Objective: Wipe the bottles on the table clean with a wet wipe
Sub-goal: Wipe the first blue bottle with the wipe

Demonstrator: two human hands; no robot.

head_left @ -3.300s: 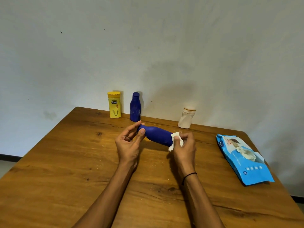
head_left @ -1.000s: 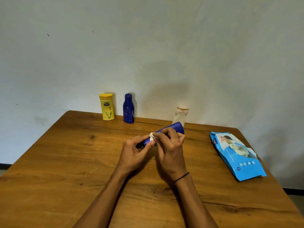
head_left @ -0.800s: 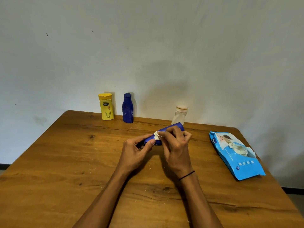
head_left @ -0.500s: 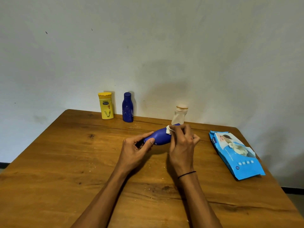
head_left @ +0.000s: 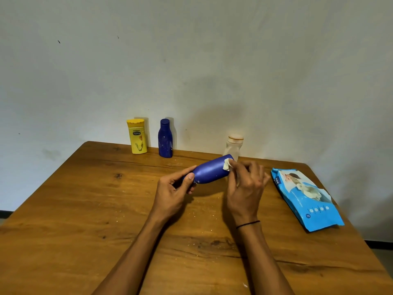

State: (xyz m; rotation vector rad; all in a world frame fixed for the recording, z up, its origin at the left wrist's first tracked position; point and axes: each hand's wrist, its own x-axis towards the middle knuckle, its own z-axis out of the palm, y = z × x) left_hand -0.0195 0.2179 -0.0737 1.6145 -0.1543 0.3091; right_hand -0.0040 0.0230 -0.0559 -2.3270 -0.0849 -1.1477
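Bottle [head_left: 209, 170] tilted between gripping left fingers [head_left: 187, 177] and right fingers [head_left: 238, 167] — apparently pinching wipe [head_left: 227, 164]

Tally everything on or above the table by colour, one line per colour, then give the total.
Blue: 3, the held bottle, the standing blue bottle and the wet wipe pack.
Yellow: 1, the yellow bottle.
White or clear: 2, the pale bottle and the wet wipe.
Total: 6.
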